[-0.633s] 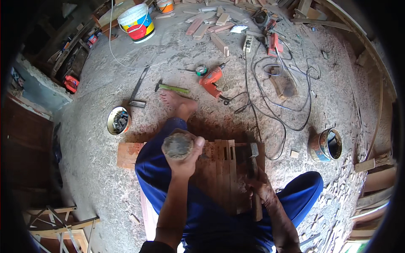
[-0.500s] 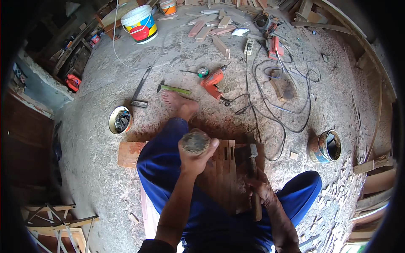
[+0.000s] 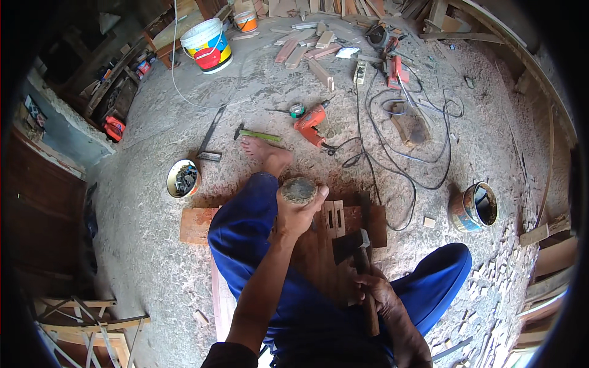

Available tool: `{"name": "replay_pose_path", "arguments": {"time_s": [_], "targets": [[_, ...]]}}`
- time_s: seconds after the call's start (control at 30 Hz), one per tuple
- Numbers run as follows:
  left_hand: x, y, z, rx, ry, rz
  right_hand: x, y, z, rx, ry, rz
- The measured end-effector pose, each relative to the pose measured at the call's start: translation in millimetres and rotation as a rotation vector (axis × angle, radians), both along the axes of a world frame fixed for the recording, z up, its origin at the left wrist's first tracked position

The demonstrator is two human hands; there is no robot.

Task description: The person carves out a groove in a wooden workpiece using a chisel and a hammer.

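Observation:
My left hand (image 3: 296, 216) is wrapped around a round wooden piece (image 3: 299, 191) with a dark, worn top, seen end-on; whatever lies below it is hidden. In my right hand (image 3: 378, 289) is the wooden handle of a hatchet (image 3: 367, 270). Its dark blade points left, and its grey metal back faces right. Between my legs lie wooden boards (image 3: 318, 257), and a pale strip (image 3: 335, 228) among them has narrow slots cut near its far end. A wider reddish board (image 3: 199, 225) sticks out crosswise under my left leg.
Beyond my bare foot lie a green-handled hammer (image 3: 260, 135), a try square (image 3: 210, 156) and an orange drill (image 3: 312, 124) with its cable. Tins stand left (image 3: 184, 178) and right (image 3: 473, 207). Farther off are a bucket (image 3: 207, 46), wood offcuts (image 3: 320, 70) and looped cords (image 3: 415, 178).
The hatchet's head has come lower and nearer me, still in my right hand. My left hand has shifted slightly up in the picture. The whole view has turned a little.

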State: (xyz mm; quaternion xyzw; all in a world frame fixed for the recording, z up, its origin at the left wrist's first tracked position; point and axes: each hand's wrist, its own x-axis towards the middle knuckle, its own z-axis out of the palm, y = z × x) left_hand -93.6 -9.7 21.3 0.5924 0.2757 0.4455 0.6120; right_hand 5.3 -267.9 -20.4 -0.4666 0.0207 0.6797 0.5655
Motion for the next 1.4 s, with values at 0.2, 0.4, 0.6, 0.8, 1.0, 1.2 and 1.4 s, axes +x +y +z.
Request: {"name": "replay_pose_path", "arguments": {"time_s": [0.2, 0.4, 0.6, 0.8, 1.0, 1.2, 1.4], "targets": [[24.7, 9.5, 11.6, 0.507, 0.027, 0.343, 1.5, -7.5, -11.2, -0.025, 0.073, -0.021], [18.6, -1.9, 29.0, 0.317, 0.015, 0.132, 1.9, -16.3, -22.5, 0.018, 0.213, -0.112], [17.3, -11.0, 6.4, 0.264, 0.083, 0.045, -0.4, -19.6, -18.3, 0.025, 0.121, -0.105], [23.0, -16.5, 13.3, 0.231, 0.050, 0.070, -0.5, -18.5, -13.2, -0.015, 0.101, -0.101], [24.1, -11.1, -5.0, 0.198, 0.073, 0.056, -0.1, -21.4, -20.3, -0.002, 0.123, -0.094], [23.1, -12.0, -0.1, 0.184, 0.053, 0.045, 0.1, -20.7, -20.8, 0.014, 0.098, -0.085], [24.1, -9.2, -6.1, 0.217, 0.050, 0.021, -0.6, -19.6, -15.1, 0.001, 0.083, -0.083]]}}
